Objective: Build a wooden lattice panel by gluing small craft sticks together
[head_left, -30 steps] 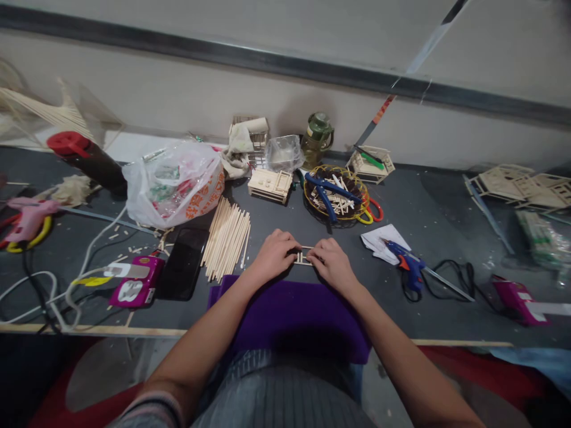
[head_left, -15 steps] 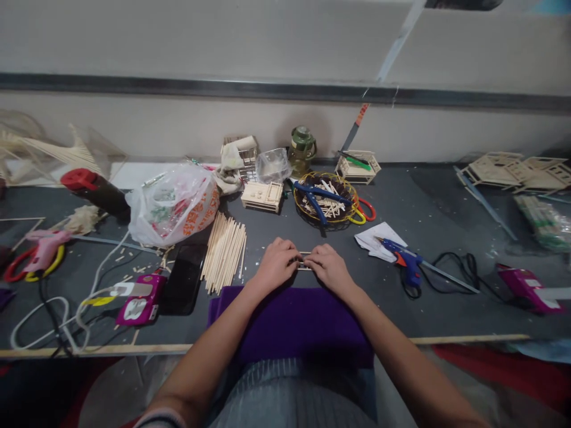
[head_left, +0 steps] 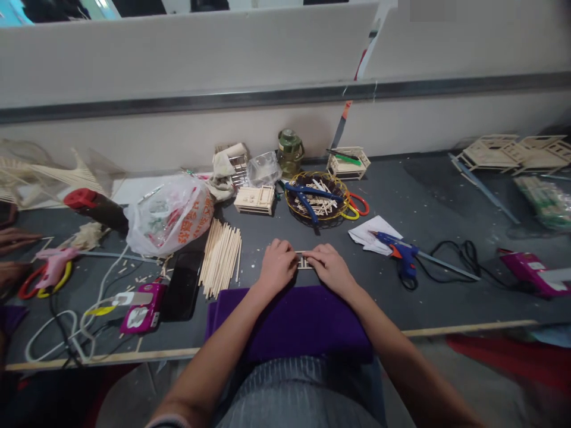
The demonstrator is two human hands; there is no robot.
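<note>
Between my hands a small frame of thin wooden sticks [head_left: 305,261] lies on the dark tabletop, just beyond a folded purple cloth [head_left: 294,324]. My left hand [head_left: 279,261] grips its left end, the fingers curled down over it. At the other end, my right hand [head_left: 329,266] pinches the frame with thumb and fingertips. Both hands cover the frame's ends; a few short cross pieces show in the gap. A pile of loose wooden sticks [head_left: 222,258] lies left of my left hand. To the right, a blue glue gun [head_left: 404,255] rests partly on white paper [head_left: 372,233].
Behind my hands stands a wire basket [head_left: 298,215] with short sticks and blue pliers [head_left: 307,202]. A plastic bag [head_left: 167,217], a phone [head_left: 182,285] and a magenta box [head_left: 141,308] lie to the left. Another person's hands [head_left: 15,252] are at the far left edge.
The view has turned slightly, bringing another person's hands in at the left. My right fingers have shifted on the frame, and more of its cross pieces show.
</note>
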